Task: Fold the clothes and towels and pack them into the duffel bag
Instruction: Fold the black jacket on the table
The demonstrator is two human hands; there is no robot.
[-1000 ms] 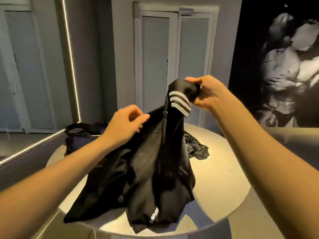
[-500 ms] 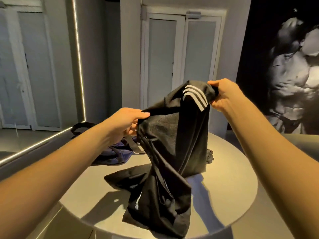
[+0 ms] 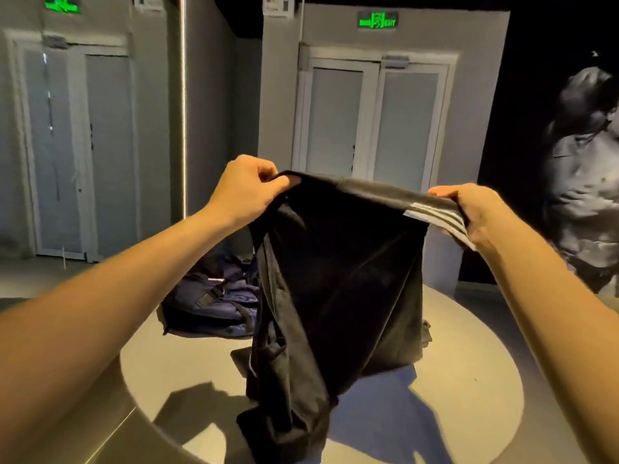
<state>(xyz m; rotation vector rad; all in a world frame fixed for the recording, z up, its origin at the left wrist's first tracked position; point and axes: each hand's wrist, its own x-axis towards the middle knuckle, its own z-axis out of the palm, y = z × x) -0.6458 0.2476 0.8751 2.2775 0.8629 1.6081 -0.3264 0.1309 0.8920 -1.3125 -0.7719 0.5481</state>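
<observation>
Grey double doors (image 3: pixel 77 155) stand at the far left under a glowing green sign (image 3: pixel 63 4), and a thin vertical strip of white light (image 3: pixel 183 105) runs down the wall beside them. Below, a slumped navy-blue fabric duffel bag (image 3: pixel 207 303) lies on the left rear part of the round pale counter (image 3: pixel 469 396), its dark straps loose across the top.

The left hand (image 3: pixel 248 190) is raised above the bag. Its fingers (image 3: pixel 264 169) are curled over and, with the thumb, pinch the upper left corner of a black fabric garment (image 3: pixel 338 279). The garment hangs between both hands, its top edge pulled nearly taut from one to the other, well above the counter. Its body drops in dark folds and hides the bag's right end. The lower end bunches on the counter near the front edge and throws hard shadows to both sides.

Behind it stand pale frosted double doors (image 3: pixel 375 125) with a green exit sign (image 3: pixel 377 22) above. Three white stripes (image 3: pixel 435 216) cross the garment's upper right corner. There the right hand (image 3: pixel 475 212) grips the cloth — thumb along the top, fingers (image 3: pixel 467 229) curled under the striped part. At the far right a black-and-white picture of a figure (image 3: pixel 586 169) covers the dark wall.
</observation>
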